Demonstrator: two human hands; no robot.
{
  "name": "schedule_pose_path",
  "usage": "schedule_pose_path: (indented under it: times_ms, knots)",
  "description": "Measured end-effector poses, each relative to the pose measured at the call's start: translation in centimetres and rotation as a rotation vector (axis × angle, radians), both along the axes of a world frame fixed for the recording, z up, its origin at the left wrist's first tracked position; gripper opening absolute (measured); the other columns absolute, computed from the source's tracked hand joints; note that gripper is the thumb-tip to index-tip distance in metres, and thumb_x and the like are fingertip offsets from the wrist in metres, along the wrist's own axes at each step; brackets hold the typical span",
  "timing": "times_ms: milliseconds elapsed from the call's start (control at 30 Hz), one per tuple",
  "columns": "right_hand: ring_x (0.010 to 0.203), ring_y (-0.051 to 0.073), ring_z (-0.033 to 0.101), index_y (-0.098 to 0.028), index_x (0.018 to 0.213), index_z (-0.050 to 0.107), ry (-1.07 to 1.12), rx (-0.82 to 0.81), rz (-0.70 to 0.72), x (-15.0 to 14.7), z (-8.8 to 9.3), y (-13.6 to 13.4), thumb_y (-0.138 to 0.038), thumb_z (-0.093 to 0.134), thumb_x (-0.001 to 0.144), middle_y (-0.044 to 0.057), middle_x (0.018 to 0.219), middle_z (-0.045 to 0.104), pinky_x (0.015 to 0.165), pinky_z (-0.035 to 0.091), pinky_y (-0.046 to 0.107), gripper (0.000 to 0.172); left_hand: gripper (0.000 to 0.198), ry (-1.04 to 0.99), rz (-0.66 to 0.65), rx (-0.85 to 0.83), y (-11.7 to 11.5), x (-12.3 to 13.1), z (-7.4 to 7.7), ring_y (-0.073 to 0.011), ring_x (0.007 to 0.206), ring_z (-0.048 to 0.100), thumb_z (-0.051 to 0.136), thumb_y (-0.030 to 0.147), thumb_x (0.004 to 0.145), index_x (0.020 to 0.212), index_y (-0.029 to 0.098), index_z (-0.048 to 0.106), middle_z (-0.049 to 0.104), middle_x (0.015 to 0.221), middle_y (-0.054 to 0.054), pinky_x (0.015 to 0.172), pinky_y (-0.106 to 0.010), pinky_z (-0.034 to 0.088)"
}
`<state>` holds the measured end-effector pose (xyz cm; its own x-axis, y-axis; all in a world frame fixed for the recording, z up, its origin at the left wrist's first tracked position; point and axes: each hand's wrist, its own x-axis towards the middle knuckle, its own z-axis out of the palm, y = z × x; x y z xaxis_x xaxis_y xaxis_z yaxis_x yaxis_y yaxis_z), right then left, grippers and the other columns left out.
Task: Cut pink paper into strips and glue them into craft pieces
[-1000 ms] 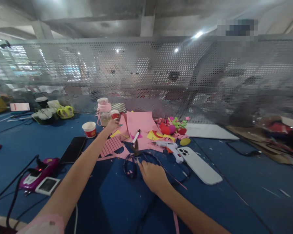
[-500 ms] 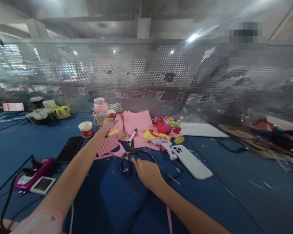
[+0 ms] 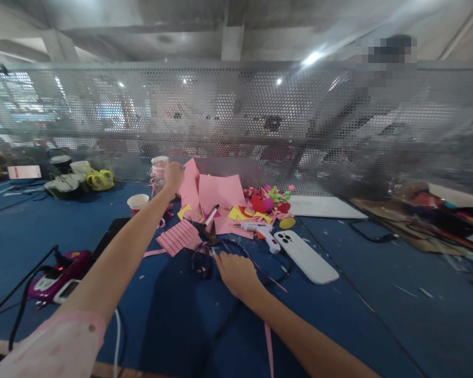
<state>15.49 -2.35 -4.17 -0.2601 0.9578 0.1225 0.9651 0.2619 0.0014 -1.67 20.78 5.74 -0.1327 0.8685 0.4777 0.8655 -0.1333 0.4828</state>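
Blue tabletop (image 3: pixel 331 331), your left hand (image 3: pixel 174 177) pinches pink paper (image 3: pixel 189 186) at 11 o'clock; right hand (image 3: pixel 237 272) curls by scissors (image 3: pixel 213 235) at 12, can't tell its grip tbh.

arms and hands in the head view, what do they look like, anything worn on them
The left arm wears a pale pink sleeve with faint darker pink patches, a pink band at its edge and a small brownish mark, perhaps a button. The right arm is bare as far as it shows. The left hand and right hand are ungloved.
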Motion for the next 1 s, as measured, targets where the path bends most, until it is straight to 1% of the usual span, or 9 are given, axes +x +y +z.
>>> schedule_pose_path:
  times_ms: [167,267,300,400,567,633,733,867,1000]
  knots:
    - [0.070,0.023,0.065,-0.013,0.084,0.058,0.015,0.005,-0.015,0.0,0.3,-0.1,-0.028,0.023,0.090,0.013,0.073,0.067,0.058,0.047,0.030,0.039,0.024,0.085,0.047,0.146,-0.5,0.1,3.9,-0.0276,0.098,0.052,0.037,0.010,0.078,0.088,0.009,0.059,0.059,0.090,-0.016,0.081,-0.036,0.037]
    - [0.072,0.023,0.065,-0.012,0.088,0.059,0.017,0.012,-0.093,0.8,1.1,0.1,-0.028,0.021,0.090,0.015,0.076,0.067,0.060,0.047,0.031,0.041,0.026,0.095,0.054,0.230,-1.2,-0.2,6.0,-0.0272,0.103,0.050,0.032,0.011,0.082,0.093,0.010,0.055,0.056,0.093,-0.015,0.083,-0.036,0.036]
    - [0.074,0.024,0.065,-0.011,0.089,0.059,0.017,0.014,-0.140,1.3,1.4,0.2,-0.028,0.020,0.090,0.017,0.077,0.066,0.061,0.047,0.031,0.043,0.024,0.083,0.029,0.320,-1.7,-0.4,6.6,-0.0271,0.104,0.049,0.033,0.013,0.083,0.092,0.010,0.054,0.056,0.093,-0.014,0.083,-0.035,0.036]
    - [0.080,0.024,0.064,-0.009,0.088,0.062,0.026,-0.030,-0.301,3.4,2.0,0.9,-0.025,0.025,0.089,0.019,0.083,0.066,0.066,0.046,0.032,0.040,0.018,-0.034,-0.056,0.536,-4.0,-1.3,7.9,-0.0261,0.110,0.045,0.037,0.018,0.084,0.087,0.012,0.053,0.056,0.093,-0.011,0.083,-0.033,0.036]
    - [0.082,0.027,0.062,-0.006,0.089,0.063,0.038,-0.073,-0.477,6.2,2.4,1.7,-0.025,0.039,0.084,0.022,0.088,0.064,0.062,0.045,0.032,0.031,0.008,-0.245,-0.097,0.689,-9.4,-3.3,9.1,-0.0173,0.104,0.048,0.045,0.023,0.082,0.081,0.019,0.052,0.057,0.092,-0.004,0.084,-0.029,0.035]
    - [0.084,0.028,0.061,-0.003,0.094,0.061,0.038,-0.056,-0.516,6.1,2.5,1.5,-0.029,0.042,0.083,0.023,0.089,0.063,0.063,0.045,0.032,0.034,0.007,-0.315,-0.102,0.732,-11.3,-3.9,8.9,-0.0152,0.101,0.049,0.046,0.021,0.082,0.086,0.019,0.052,0.057,0.091,-0.002,0.087,-0.031,0.034]
    - [0.090,0.031,0.057,0.003,0.099,0.056,0.021,0.070,-0.526,5.2,2.6,1.1,-0.035,0.044,0.082,0.027,0.093,0.058,0.063,0.044,0.033,0.044,0.015,-0.293,-0.060,0.734,-12.9,-4.5,7.4,-0.0165,0.095,0.052,0.044,0.021,0.082,0.097,0.019,0.050,0.058,0.089,-0.002,0.089,-0.034,0.034]
    - [0.093,0.030,0.052,-0.001,0.096,0.056,0.040,0.217,-0.313,3.9,2.2,0.8,-0.034,0.038,0.084,0.023,0.096,0.057,0.070,0.042,0.034,0.040,0.020,-0.255,0.038,0.662,-13.1,-5.4,4.1,-0.0181,0.088,0.055,0.045,0.013,0.078,0.096,0.018,0.053,0.060,0.086,-0.004,0.087,-0.035,0.039]
    - [0.094,0.025,0.051,-0.008,0.092,0.056,0.165,0.187,-0.131,2.5,1.5,0.6,-0.039,0.038,0.082,0.017,0.093,0.058,0.080,0.038,0.034,0.037,0.026,-0.575,0.026,0.548,-12.3,-5.9,0.1,-0.0158,0.087,0.056,0.044,0.012,0.076,0.099,0.018,0.056,0.060,0.090,-0.004,0.085,-0.033,0.043]
